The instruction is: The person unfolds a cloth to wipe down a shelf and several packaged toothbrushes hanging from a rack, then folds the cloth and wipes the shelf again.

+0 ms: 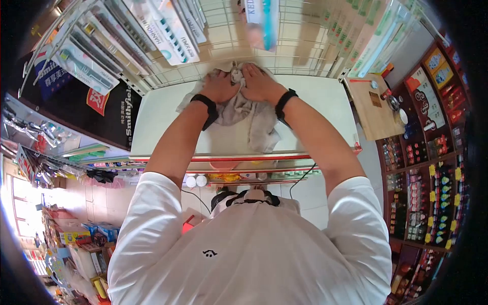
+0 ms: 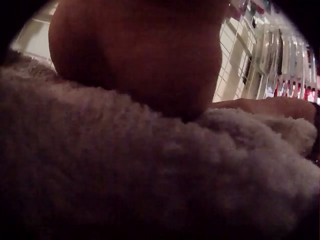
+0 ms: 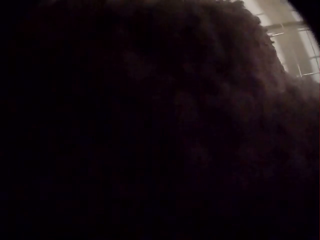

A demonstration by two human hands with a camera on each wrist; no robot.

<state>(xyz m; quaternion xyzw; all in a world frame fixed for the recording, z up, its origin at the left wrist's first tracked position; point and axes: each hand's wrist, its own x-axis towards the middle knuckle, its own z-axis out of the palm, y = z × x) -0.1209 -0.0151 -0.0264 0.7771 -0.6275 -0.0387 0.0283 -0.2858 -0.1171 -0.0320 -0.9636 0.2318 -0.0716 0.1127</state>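
Observation:
A crumpled grey cloth point(image 1: 236, 109) with a fluffy pile lies on a white shelf point(image 1: 157, 114), one end trailing to the front edge. The person's left hand point(image 1: 222, 87) rests on the bunched part; its fingertips sink among the folds and I cannot tell how far they curl. Beside it, the right hand point(image 1: 259, 84) presses down with its fingers stretched toward the back. A small twist of cloth stands up between the two hands. Close up in the left wrist view, the cloth point(image 2: 150, 160) fills the lower part under the dark hand point(image 2: 135, 55). The right wrist view is nearly all dark cloth point(image 3: 250, 100).
A wire grid backs the shelf, with a hanging blue-and-white package point(image 1: 262, 23) above the hands. Toothbrush packs point(image 1: 170, 33) hang at the left, more packs point(image 1: 373, 38) at the right. Red edging point(image 1: 213, 155) runs along the shelf front. A wooden table point(image 1: 373, 109) stands to the right.

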